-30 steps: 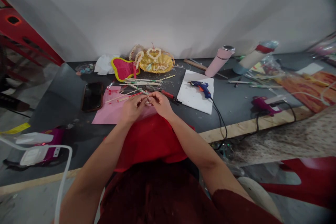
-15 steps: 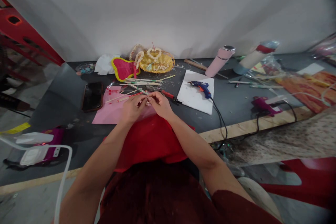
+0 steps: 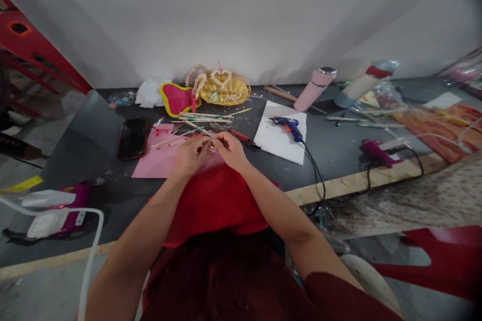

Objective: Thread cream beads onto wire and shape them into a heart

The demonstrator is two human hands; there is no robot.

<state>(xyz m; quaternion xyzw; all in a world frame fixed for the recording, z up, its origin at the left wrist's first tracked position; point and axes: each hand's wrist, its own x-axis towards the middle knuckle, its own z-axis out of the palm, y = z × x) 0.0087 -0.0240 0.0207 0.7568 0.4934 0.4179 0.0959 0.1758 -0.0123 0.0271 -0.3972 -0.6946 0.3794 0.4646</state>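
Note:
My left hand (image 3: 191, 154) and my right hand (image 3: 230, 150) meet over a pink sheet (image 3: 156, 164) at the table's front edge. Both are closed, fingertips pinched together. Small pale bits show between and below the fingers; what exactly each hand grips is too small and covered to make out. Thin sticks (image 3: 205, 117) with red and green marks lie just beyond my fingers, some of them on the sheet. Close to my right hand rests a tool with red handles (image 3: 241, 135), partly hidden. A red cloth (image 3: 222, 200) covers my lap under my wrists.
Behind the sticks stand a yellow basket (image 3: 241, 91) with beaded pieces and a pink, yellow-edged shape (image 3: 176, 99). A blue glue gun (image 3: 288, 125) lies on white paper (image 3: 276, 148), near a pink bottle (image 3: 314, 91). At left are a phone (image 3: 132, 139) and a purple power strip (image 3: 77, 208).
The view has shifted very slightly. My hands keep the same pinched pose over the pink sheet, and nothing on the table has visibly moved.

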